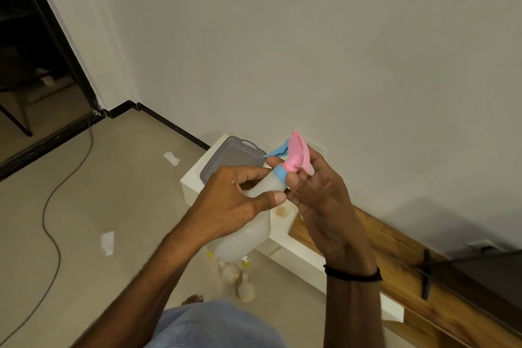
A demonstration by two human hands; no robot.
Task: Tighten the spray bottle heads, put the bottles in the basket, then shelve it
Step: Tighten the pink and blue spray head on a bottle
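Observation:
I hold a translucent white spray bottle point(243, 240) tilted in front of me, its pink and blue spray head point(293, 155) pointing up and away. My left hand point(234, 203) is wrapped around the bottle's neck and shoulder. My right hand point(313, 189) grips the blue collar and pink head with its fingertips. A grey perforated basket point(214, 161) stands behind my hands on the end of a low white unit point(296, 254). Other white bottles point(240, 280) lie on the floor below, partly hidden by the held bottle.
A grey cable point(53, 200) snakes over the floor at left, near scraps of paper point(108, 242). A wooden shelf top point(395, 257) runs right along the wall, with a dark screen and its stand point(426, 277). A dark doorway point(34, 65) opens at far left.

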